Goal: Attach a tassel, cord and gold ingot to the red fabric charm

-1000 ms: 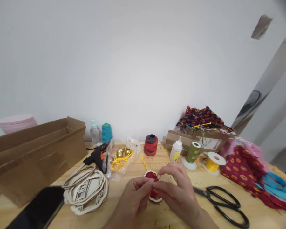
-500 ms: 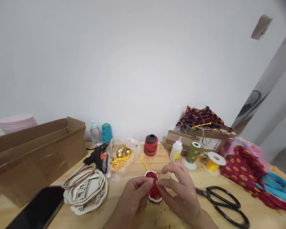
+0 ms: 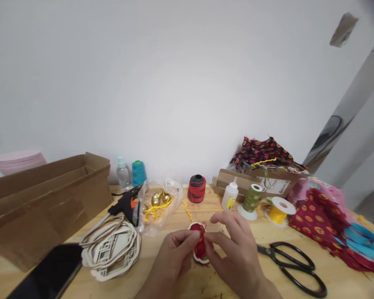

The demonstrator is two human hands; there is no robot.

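Observation:
At the table's front middle, my left hand (image 3: 181, 249) pinches a thin red cord (image 3: 203, 225) between thumb and forefinger. My right hand (image 3: 232, 249) is at the cord's other side, thumb and index finger drawn together on it and the remaining fingers raised. A small loop of the cord stands up above the fingertips. Directly under the hands lies a red fabric piece (image 3: 200, 251) with a pale scalloped rim, partly covered by the fingers. A twisted yellow cord (image 3: 189, 211) runs from its top. The exact knot between the fingertips is too small to make out.
Black-handled scissors (image 3: 294, 265) lie at right. Behind stand a red thread cone (image 3: 196, 189), a glue bottle (image 3: 230, 195), a green spool (image 3: 252, 199) and a yellow spool (image 3: 279, 211). Leftward are bagged bells (image 3: 157, 199), a glue gun (image 3: 126, 205), wooden frames (image 3: 112, 253), a phone (image 3: 48, 272) and a cardboard box (image 3: 50, 207).
The red cord loop has shifted slightly left and looks narrower. Both hands keep nearly the same place and pinch. The whole view has moved a little.

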